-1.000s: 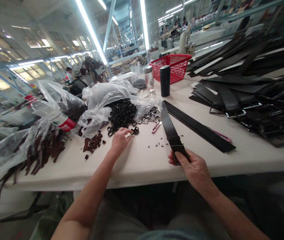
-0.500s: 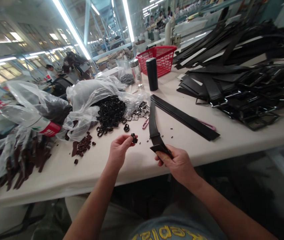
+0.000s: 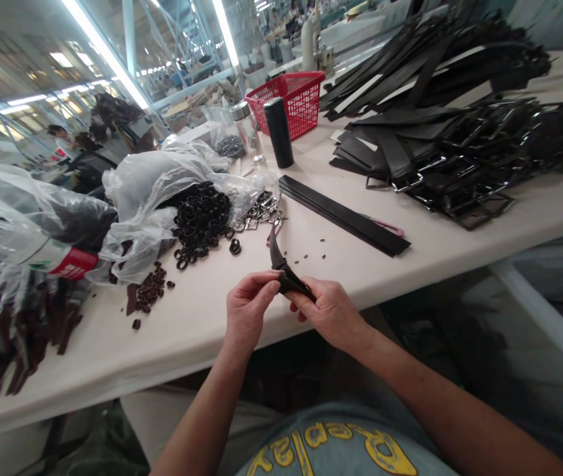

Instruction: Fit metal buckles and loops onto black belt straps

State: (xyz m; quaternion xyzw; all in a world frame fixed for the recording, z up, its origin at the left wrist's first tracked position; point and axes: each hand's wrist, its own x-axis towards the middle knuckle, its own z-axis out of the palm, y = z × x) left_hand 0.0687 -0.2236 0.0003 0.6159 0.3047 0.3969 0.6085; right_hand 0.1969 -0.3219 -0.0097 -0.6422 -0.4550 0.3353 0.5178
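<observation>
My right hand (image 3: 334, 312) grips a black belt (image 3: 277, 256) near its folded end. The strap is turned edge-on to me, its far part curving up and away over the table. At the folded end my left hand (image 3: 248, 309) pinches with thumb and forefinger, touching the belt. A small black belt loop is in that pinch, mostly hidden by the fingers. Beyond my left hand lie a heap of black belt loops (image 3: 201, 218) and a stray one or two (image 3: 234, 246). Metal buckle frames (image 3: 260, 210) rest beside the heap.
Flat black straps (image 3: 343, 215) lie ahead, a pink cutter (image 3: 385, 226) beside them. Buckled belts (image 3: 460, 158) are piled right. A red basket (image 3: 294, 106), dark flask (image 3: 278, 133) and glass bottle (image 3: 246, 135) stand behind. Plastic bags (image 3: 137, 192) and brown loops (image 3: 150, 289) are left.
My left hand has brought the belt loop right to the belt's folded end. My right hand has turned the belt edge-on and moved slightly left. The view has shifted a little to the right.
</observation>
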